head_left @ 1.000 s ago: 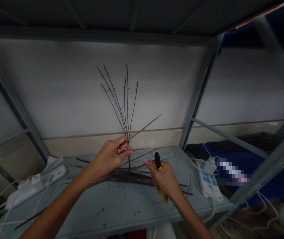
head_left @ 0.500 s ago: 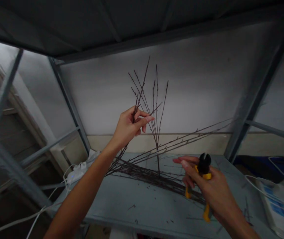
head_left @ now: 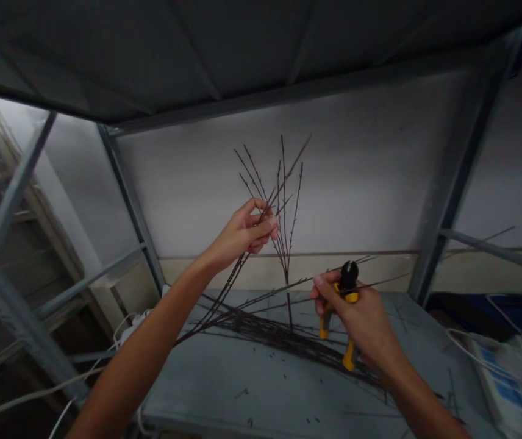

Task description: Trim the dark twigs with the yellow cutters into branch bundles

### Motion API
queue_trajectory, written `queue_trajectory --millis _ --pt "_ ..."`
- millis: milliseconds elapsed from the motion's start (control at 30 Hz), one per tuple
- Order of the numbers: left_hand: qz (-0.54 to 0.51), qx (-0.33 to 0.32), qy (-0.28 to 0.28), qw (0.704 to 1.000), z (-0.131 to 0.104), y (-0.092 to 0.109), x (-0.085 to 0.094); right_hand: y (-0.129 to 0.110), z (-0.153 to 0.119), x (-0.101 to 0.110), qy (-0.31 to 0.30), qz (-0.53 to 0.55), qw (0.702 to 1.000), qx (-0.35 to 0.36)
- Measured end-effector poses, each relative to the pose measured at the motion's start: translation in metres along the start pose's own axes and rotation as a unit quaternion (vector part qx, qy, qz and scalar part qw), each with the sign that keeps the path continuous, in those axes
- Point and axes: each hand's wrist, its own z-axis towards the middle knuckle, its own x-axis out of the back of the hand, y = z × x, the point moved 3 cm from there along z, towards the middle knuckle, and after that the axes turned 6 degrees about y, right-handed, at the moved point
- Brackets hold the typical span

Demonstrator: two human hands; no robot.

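My left hand [head_left: 249,230] is closed around a few thin dark twigs [head_left: 232,275], raised in front of the wall; their tips lean up and right. Just beside it stands an upright branch [head_left: 289,312] that fans into several budded shoots. My right hand [head_left: 368,317] holds diagonal cutters [head_left: 349,278] with a black head and yellow grips, tucked in the palm with the jaws up. Its thumb and forefinger also pinch a long slanting twig [head_left: 283,288]. Below both hands lies a pile of bare twigs [head_left: 279,339] across the grey shelf [head_left: 197,381].
A dark metal panel [head_left: 243,49] hangs low overhead, with frame posts [head_left: 464,164] at the sides. White cables [head_left: 27,399] run at lower left. Twig scraps [head_left: 241,393] dot the shelf front. A blue-and-white package [head_left: 501,378] lies at right.
My right hand has moved up and left with the cutters and now pinches a slanting twig. The twigs in my left hand have tipped to the right.
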Motion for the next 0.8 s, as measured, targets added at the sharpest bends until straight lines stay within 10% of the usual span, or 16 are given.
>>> queue_trajectory --millis 267,467,800 --pt "0.114 0.085 -0.037 0.989 0.000 0.008 0.006 0.031 -0.006 0.016 0.028 0.072 0.994 -0.080" --pt "0.230 0.009 -0.074 0.970 0.004 -0.001 -0.017 0.040 -0.010 0.016 0.029 0.142 0.985 -0.098" --pt "0.272 0.033 -0.090 0.957 -0.002 -0.067 -0.068 0.029 -0.017 0.018 0.001 0.117 0.991 -0.062"
